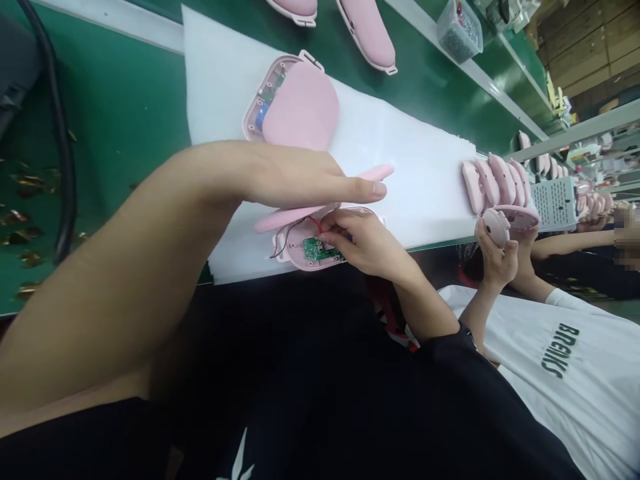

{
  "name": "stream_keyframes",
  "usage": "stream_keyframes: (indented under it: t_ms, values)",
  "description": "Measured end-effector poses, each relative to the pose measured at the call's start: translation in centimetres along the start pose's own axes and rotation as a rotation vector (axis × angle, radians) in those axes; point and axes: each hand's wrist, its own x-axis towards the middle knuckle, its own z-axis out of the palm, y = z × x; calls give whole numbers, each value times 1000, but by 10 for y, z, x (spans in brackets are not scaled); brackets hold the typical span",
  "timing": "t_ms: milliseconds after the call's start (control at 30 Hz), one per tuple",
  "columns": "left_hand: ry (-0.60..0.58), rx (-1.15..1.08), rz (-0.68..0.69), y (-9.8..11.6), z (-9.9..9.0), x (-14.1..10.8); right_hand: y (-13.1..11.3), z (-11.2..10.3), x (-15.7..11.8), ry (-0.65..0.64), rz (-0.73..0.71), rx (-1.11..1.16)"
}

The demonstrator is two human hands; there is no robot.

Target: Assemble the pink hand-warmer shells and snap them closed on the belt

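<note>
A smooth green bench [117, 120] runs across the view from 9 o'clock toward 2, partly covered by a thin, matte white sheet [415, 160]. At 4 o'clock sits a co-worker in a white cloth shirt [575, 373], raised hands holding rounded pink parts. The wearer's left hand [295, 173], back upward and thumb nearly straight, comes in from 8 o'clock and lies over a thin pink cover [277, 220]; its fingers are hidden, so I cannot tell whether it grips. The right hand [367, 243], arriving from 4 o'clock, is mostly curled, thumb and fingertips pinched on a thin red wire [319, 227]. Toward 12 o'clock, a glossy oval lid [303, 103] lies across a second shell [255, 107] of pink plastic. Beneath the two hands, at the clock's centre, an open pink shell [296, 252] with rounded ends rests on the sheet, its long axis running from 9 o'clock to just short of 3, a slotted loop at its 9 o'clock end. The cover tilts above it, seen nearly edge-on, pointing between 2 and 3 o'clock. Inside the shell is a flat green circuit board [315, 249].
</note>
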Motion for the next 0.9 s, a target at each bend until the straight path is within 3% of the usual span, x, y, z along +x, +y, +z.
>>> stream_keyframes:
  t_ms: [367, 467, 633, 767, 900]
  values:
    - [38, -34, -41, -1, 4, 5, 10, 8, -8, 89, -83, 37]
    - [66, -91, 5, -2, 4, 4, 9, 9, -8, 118, -88, 25]
    - [91, -69, -36, -2, 4, 6, 5, 4, -8, 37, -97, -61]
    - [118, -82, 49, -3, 4, 6, 4, -6, -5, -78, -116, -109]
    - [138, -118, 65, -5, 4, 7, 10, -6, -2, -44, -109, -116]
